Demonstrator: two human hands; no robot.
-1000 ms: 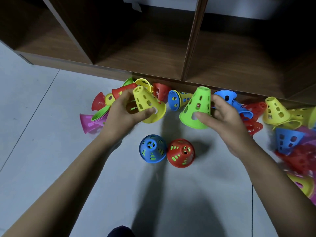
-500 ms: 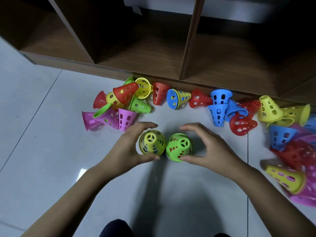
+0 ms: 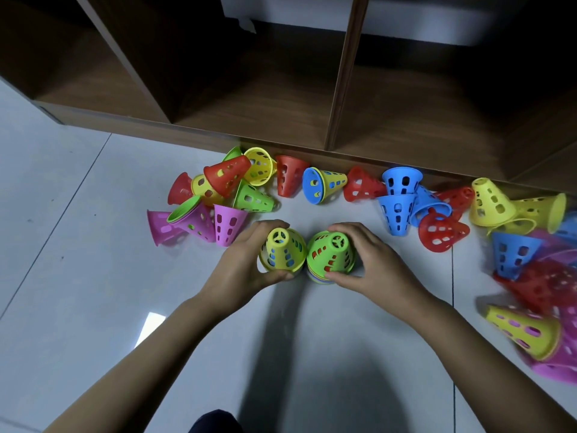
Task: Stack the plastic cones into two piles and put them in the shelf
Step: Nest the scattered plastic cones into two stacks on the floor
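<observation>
Toppling risk: two started piles stand on the floor point(image 3: 78, 245), just in front of the shelf point(image 3: 340, 89).
Left hand point(image 3: 240, 270) curls thumb and fingers round the yellow-topped pile point(image 3: 282, 251); right hand point(image 3: 374, 264) curls round the green-topped pile point(image 3: 332, 254). Each pile sits upright inside its grip. The piles stand touching or nearly so, and a sideways push on one probably tilts the other. A cone seated askew may jam. Lifting by the top cone alone could leave lower cones behind. Loose cones point(image 3: 396, 210) lie along the shelf base and toward the floor's right edge.
</observation>
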